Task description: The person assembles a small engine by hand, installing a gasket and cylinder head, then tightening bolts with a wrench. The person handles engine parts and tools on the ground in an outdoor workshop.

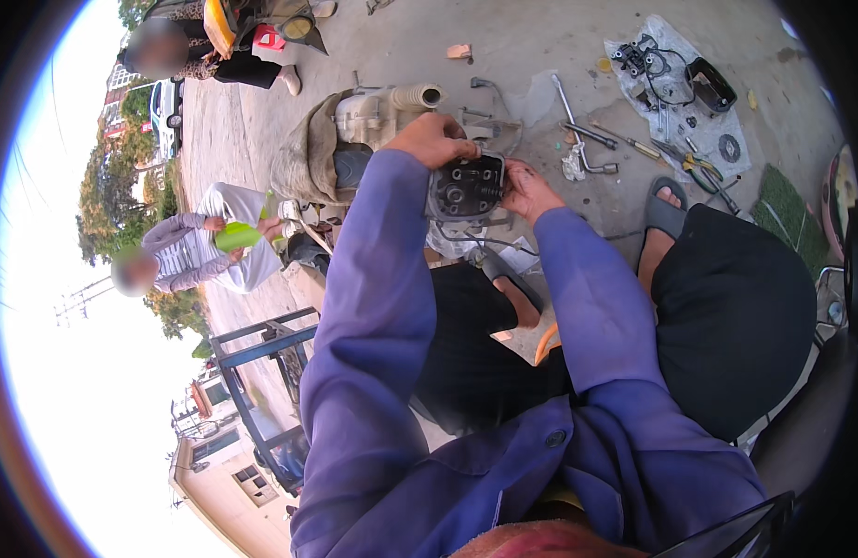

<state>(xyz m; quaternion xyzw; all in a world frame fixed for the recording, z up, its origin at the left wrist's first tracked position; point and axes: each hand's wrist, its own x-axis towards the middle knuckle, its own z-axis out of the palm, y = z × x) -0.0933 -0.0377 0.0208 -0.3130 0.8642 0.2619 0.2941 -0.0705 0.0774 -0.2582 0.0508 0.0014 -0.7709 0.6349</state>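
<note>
A dark metal engine cylinder head (468, 189), with round openings inside a paler rim, is between my hands, in front of a dusty engine block (365, 116). My left hand (427, 139) is closed, its fingers curled and its thumb at the far edge of the cylinder head. On the right edge, my right hand (529, 191) grips with bent fingers; the fingertips are partly hidden. Whether the head is seated on something beneath is hidden.
Wrenches (582, 130), pliers (698, 166) and a screwdriver (624, 138) lie on the ground to the right. A plastic sheet (666, 139) there bears a black cover (711, 86) and small engine parts. One person (182, 228) is at the left, another (215, 56) farther back.
</note>
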